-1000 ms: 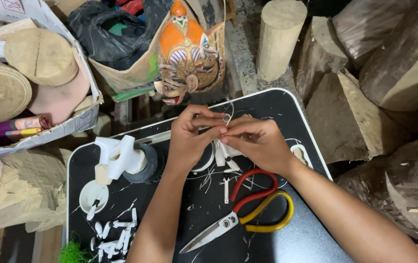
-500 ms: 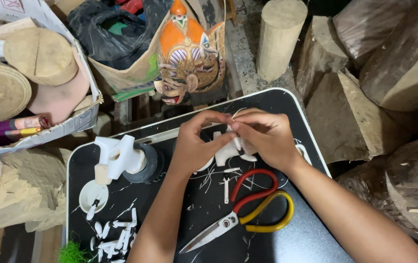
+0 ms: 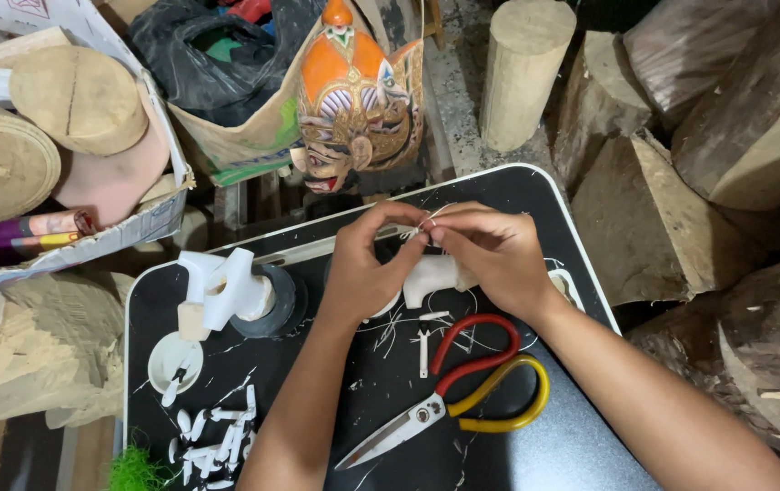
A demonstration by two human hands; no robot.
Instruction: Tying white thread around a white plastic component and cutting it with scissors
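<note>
Above the black bench (image 3: pixel 535 455), I see my left hand (image 3: pixel 362 268) and right hand (image 3: pixel 490 255) meet fingertip to fingertip, both pinching a thin white strand (image 3: pixel 419 229); red-and-yellow scissors (image 3: pixel 462 395) lie just below them

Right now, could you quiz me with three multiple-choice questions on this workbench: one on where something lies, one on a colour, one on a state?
1. Where do the scissors lie?
A. on the black tray, near the right forearm
B. inside the cardboard box
C. on the wood logs

2. What colours are the scissor handles?
A. blue and green
B. red and yellow
C. both black

3. What are the two hands doing?
A. resting flat on the tray
B. gripping the scissors
C. pinching a thin pale strand between their fingertips

Answers: 1 A, the blades rest on the tray surface. 2 B, one loop is red, one yellow. 3 C, left hand and right hand meet fingertip to fingertip.
</note>
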